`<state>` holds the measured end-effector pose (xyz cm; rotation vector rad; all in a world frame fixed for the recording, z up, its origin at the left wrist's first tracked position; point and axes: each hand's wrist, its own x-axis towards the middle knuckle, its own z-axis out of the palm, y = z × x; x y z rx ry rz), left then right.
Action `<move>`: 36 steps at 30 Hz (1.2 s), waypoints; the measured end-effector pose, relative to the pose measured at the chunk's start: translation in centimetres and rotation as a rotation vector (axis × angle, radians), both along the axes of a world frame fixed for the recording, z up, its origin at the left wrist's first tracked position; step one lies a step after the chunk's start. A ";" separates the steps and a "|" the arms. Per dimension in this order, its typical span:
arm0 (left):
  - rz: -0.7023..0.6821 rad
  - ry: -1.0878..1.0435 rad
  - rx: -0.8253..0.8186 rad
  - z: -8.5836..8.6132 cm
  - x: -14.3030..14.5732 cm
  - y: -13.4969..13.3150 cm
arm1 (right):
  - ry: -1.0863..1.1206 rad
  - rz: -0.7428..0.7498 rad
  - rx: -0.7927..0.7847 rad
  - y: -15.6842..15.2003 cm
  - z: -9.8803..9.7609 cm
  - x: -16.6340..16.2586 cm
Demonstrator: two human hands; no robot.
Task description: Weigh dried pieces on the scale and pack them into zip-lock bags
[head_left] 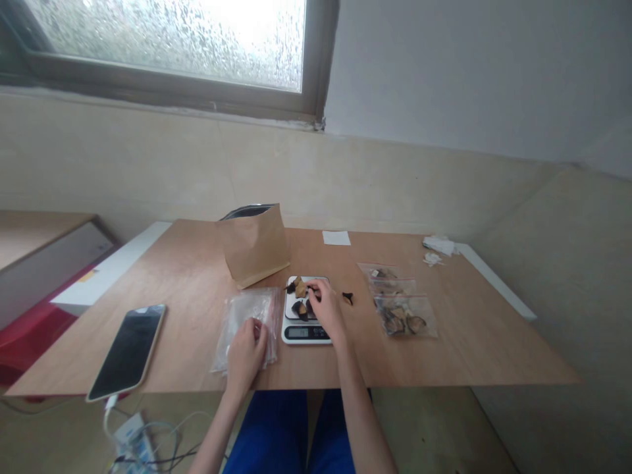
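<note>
A white digital kitchen scale (291, 336) sits near the table's front edge with several dried, curled pieces (299, 309), dark and tan, on its platform. My right hand (324, 304) is over the scale's right side, its thumb and fingers pinched at a small dark dried piece. Left of the scale, my left hand (247, 349) rests with curled fingers on a stack of clear zip bags (244, 308); whether it grips anything is hidden. One dark dried piece (348, 298) lies on the table right of the scale.
Filled zip bags (407, 317) of dried slices lie at right. A brown paper pouch (257, 247) stands open behind the scale. A phone (129, 349) with a charging cable lies at left. White card (336, 237) and crumpled white scraps (439, 246) lie at the back.
</note>
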<state>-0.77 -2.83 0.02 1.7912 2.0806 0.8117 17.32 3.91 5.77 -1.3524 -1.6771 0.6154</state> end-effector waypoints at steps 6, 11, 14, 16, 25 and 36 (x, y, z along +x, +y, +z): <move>0.001 0.006 0.003 -0.2 -0.1 0.1 | 0.084 -0.102 0.027 -3.4 -1.3 2.2; 0.009 0.008 -0.006 -0.3 -0.1 0.1 | 0.141 -0.257 0.086 -5.5 -4.4 3.0; 0.002 0.002 -0.003 -0.2 -0.1 0.1 | 0.145 -0.364 0.071 -6.0 -6.3 3.7; 0.002 0.000 0.003 -0.2 -0.1 0.0 | 0.171 -0.413 0.027 -6.1 -7.2 4.2; -0.039 0.062 0.010 -0.4 -0.2 0.2 | 0.270 -0.445 -0.031 -6.0 -7.9 4.9; -0.055 0.123 0.045 -0.6 -0.2 0.1 | 0.326 -0.439 -0.032 -5.9 -8.4 5.0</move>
